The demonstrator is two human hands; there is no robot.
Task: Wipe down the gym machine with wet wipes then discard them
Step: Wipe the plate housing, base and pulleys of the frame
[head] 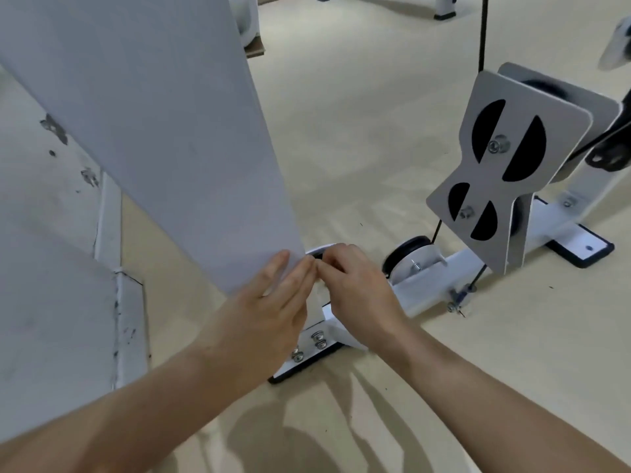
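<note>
The gym machine's tall white panel (153, 131) slants down to a bolted white base (309, 353) on the floor. My left hand (273, 302) lies with straight fingers against the panel's lower edge. My right hand (355, 285) is beside it with fingers curled, its fingertips meeting the left fingertips near the panel's bottom corner. It pinches a white wet wipe (341, 331), which hangs below and between the hands over the base; most of the wipe is hidden by the hands.
A grey pulley bracket (505, 165) with black wheels stands to the right on a white floor bar (430, 285), with a black cable (482, 32) running up from it. A scuffed wall (41, 233) is at the left. Beige floor lies around the machine.
</note>
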